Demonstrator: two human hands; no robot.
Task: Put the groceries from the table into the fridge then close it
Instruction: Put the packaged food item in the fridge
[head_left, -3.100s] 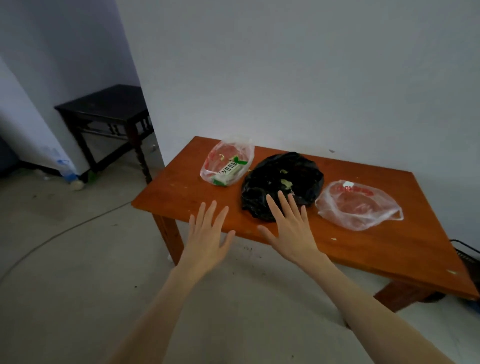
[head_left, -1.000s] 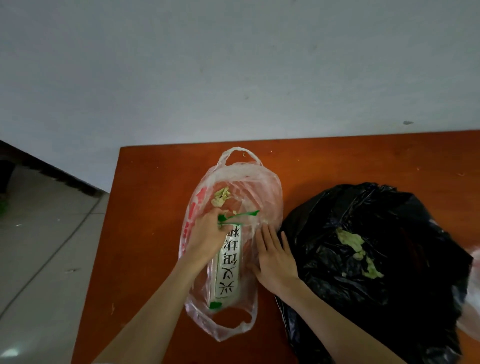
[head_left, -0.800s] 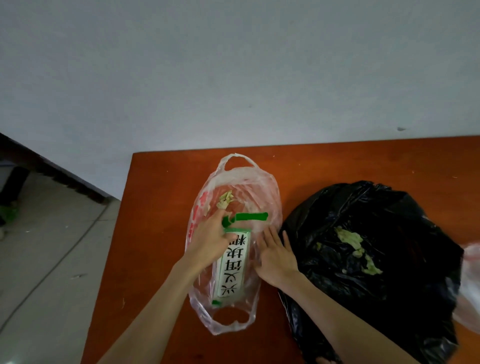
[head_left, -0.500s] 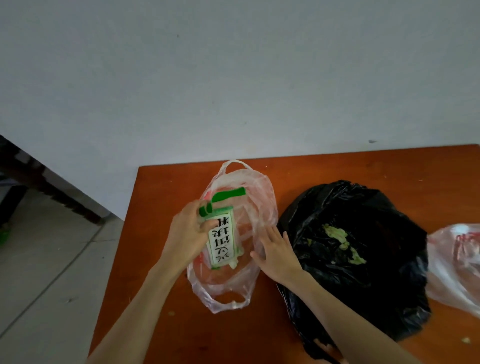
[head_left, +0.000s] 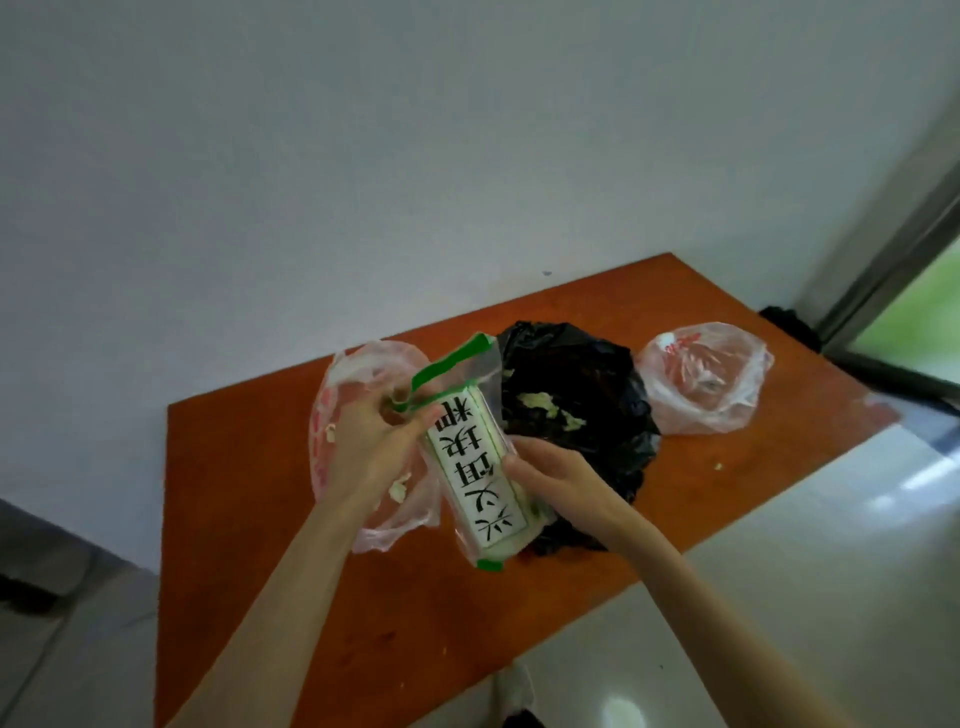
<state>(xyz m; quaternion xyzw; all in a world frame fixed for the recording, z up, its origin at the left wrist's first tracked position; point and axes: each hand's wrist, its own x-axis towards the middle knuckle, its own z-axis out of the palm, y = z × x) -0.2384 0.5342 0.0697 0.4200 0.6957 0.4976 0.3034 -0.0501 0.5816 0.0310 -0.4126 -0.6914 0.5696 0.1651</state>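
A long white food packet (head_left: 475, 467) with green trim and black characters is lifted above the orange table (head_left: 249, 545). My left hand (head_left: 374, 447) grips its upper end near the green strip. My right hand (head_left: 556, 478) holds its right side lower down. Behind my left hand lies the clear plastic bag (head_left: 337, 395) the packet came from, limp and open on the table. A black plastic bag (head_left: 576, 395) with pale green scraps on it sits just right of the packet. A second clear bag (head_left: 706, 379) with red print lies further right.
A white wall (head_left: 363, 156) runs along the table's far side. A glass door frame (head_left: 914, 291) stands at the right. Grey tiled floor (head_left: 779, 597) shows in front of the table. Small food crumbs dot the tabletop.
My left hand pulled the packet up out of the clear bag. My right hand left the bag and took hold of the packet's side. The view swung left and back.
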